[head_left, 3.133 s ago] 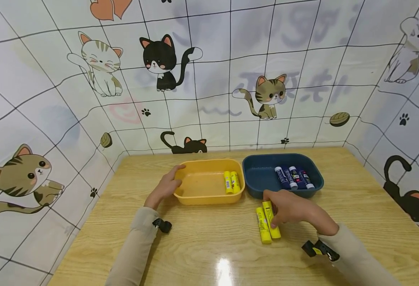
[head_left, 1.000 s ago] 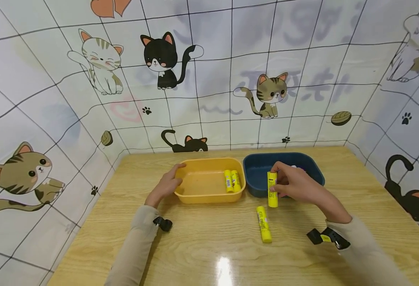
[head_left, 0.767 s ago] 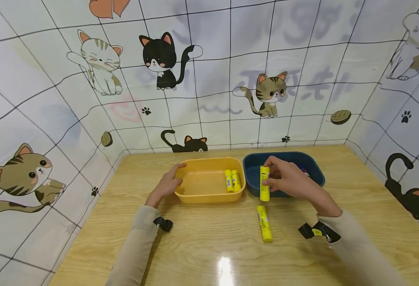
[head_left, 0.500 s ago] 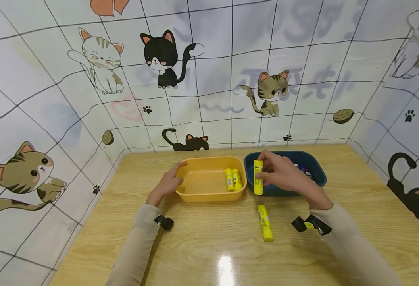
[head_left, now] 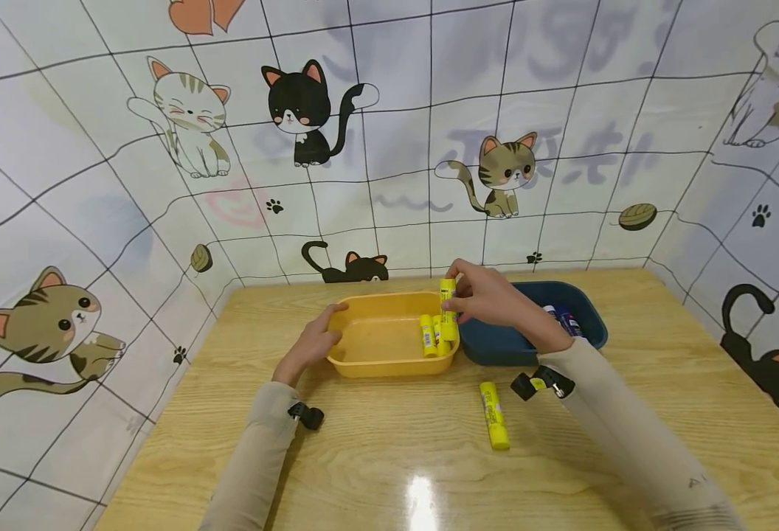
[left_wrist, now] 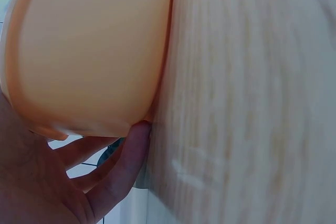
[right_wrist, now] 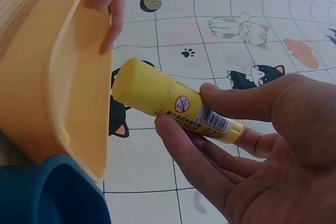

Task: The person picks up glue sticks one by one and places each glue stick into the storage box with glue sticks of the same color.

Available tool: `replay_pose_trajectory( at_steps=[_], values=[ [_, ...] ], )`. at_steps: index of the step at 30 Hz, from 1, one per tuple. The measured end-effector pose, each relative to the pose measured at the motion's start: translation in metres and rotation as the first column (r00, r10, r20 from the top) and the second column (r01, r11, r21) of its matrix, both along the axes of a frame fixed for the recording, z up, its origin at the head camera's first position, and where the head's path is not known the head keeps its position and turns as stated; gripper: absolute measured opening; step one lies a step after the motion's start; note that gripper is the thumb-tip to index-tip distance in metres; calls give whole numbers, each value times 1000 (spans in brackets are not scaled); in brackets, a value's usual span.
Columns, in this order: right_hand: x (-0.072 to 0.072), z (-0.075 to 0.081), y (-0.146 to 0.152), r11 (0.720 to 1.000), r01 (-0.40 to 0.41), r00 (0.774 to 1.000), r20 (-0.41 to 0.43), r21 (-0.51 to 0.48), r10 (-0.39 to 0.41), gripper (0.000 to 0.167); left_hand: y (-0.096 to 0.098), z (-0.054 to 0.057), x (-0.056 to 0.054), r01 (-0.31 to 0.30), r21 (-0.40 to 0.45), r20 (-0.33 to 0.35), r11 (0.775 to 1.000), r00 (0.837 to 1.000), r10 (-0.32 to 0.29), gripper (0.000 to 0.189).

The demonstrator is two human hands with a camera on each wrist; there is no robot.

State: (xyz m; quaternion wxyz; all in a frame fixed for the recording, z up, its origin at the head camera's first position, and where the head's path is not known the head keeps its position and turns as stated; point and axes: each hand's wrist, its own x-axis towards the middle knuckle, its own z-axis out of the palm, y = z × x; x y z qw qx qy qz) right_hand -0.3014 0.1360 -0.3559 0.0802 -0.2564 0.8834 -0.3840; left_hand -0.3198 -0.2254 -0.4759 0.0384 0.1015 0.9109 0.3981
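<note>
My right hand [head_left: 489,295] pinches a yellow glue stick [right_wrist: 163,93] between thumb and fingertips. The stick stands nearly upright over the right end of the yellow bin [head_left: 376,366] in the head view, and its barcode label shows in the right wrist view. Inside the bin, two yellow glue sticks [head_left: 427,335] lie side by side at the right end, one partly hidden behind the held stick. My left hand [head_left: 310,343] grips the left end of the bin by its rim; in the left wrist view its fingers [left_wrist: 118,177] press the outer wall.
Against the yellow bin's right side stands a dark blue bin [head_left: 502,350] with several dark blue sticks [head_left: 567,321], partly hidden by my right forearm. Another yellow glue stick [head_left: 494,414] lies on the wooden table [head_left: 363,457] in front. Cat-print cloth walls [head_left: 389,162] surround the table.
My right hand picked one glue stick off the table beside another, lifted it, and carried it left past the blue bin to above the yellow bin. My left hand stayed at the rim.
</note>
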Motion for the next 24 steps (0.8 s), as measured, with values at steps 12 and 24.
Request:
replay_pose_trajectory(
  at_steps=[12,24],
  values=[
    [-27,5,-25,1000,6,995,100,16,-7,38,-1,-3,-2,-11,-1,6,1000,1000,11,65],
    [-40,1,-41,1000,-12,982,188,17,9,37,1,-1,-2,-8,-24,4,1000,1000,8,65]
  ],
)
